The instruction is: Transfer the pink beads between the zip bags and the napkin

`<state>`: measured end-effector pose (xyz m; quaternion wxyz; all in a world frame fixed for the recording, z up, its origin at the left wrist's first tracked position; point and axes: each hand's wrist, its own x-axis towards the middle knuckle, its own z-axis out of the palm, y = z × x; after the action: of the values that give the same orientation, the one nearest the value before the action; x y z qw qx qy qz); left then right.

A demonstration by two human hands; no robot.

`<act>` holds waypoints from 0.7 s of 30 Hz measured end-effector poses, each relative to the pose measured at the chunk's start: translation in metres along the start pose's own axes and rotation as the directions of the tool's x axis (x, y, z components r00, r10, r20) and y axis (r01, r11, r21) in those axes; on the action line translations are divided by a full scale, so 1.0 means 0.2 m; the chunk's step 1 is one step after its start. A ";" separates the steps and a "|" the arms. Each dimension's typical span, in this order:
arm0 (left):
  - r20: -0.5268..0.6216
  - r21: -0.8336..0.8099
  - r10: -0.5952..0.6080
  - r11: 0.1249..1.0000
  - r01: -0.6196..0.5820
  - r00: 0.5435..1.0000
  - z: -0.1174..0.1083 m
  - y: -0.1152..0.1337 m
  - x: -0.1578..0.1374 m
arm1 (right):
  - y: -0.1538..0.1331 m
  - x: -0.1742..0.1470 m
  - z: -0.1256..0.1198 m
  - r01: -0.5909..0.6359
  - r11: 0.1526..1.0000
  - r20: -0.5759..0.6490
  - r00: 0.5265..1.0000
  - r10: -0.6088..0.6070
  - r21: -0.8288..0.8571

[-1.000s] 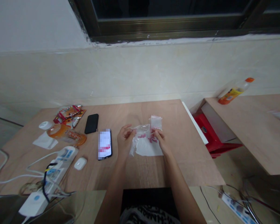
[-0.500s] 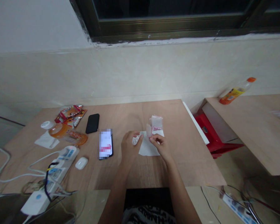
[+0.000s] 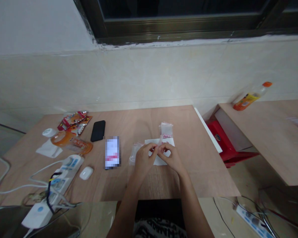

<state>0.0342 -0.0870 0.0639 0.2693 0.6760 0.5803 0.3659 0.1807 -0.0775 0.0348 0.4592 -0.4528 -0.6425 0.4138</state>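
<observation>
My left hand (image 3: 144, 159) and my right hand (image 3: 173, 159) meet over a white sheet of paper (image 3: 160, 161), fingertips pinched together. Between them is a small clear plastic zip bag (image 3: 161, 141), mostly covered by the fingers; its upper part sticks up above them. Just beyond the right hand lies a stack of clear zip bags (image 3: 166, 129) with a red stripe near the lower end, at the sheet's far edge. More clear bags (image 3: 134, 154) lie on the wood to the left of my left hand, partly hidden by it.
On the table's left are a lit phone (image 3: 112, 152), a black phone (image 3: 98, 131), a white earbud case (image 3: 86, 173), an orange drink bottle (image 3: 73, 142), snack packets (image 3: 75, 122) and a power strip (image 3: 62, 181) with cables. A red stool (image 3: 223, 142) stands between two tables.
My left hand has moved right, away from the clear bags at the left, and now meets the right hand at the small zip bag. The right hand has barely moved.
</observation>
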 end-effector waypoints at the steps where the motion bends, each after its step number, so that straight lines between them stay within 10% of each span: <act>1: -0.001 -0.011 0.009 1.000 -0.009 1.000 0.00 0.00 0.00 | -0.01 0.00 0.00 -0.005 1.000 0.013 1.000 0.005 0.017; 21: -0.091 0.043 -0.069 0.996 0.073 0.993 0.02 0.03 -0.02 | -0.05 0.01 -0.03 0.025 0.983 0.110 0.994 -0.005 -0.181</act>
<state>0.0411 -0.0920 0.0645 0.2402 0.6439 0.6239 0.3721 0.1844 -0.0769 0.0459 0.3833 -0.4646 -0.7053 0.3740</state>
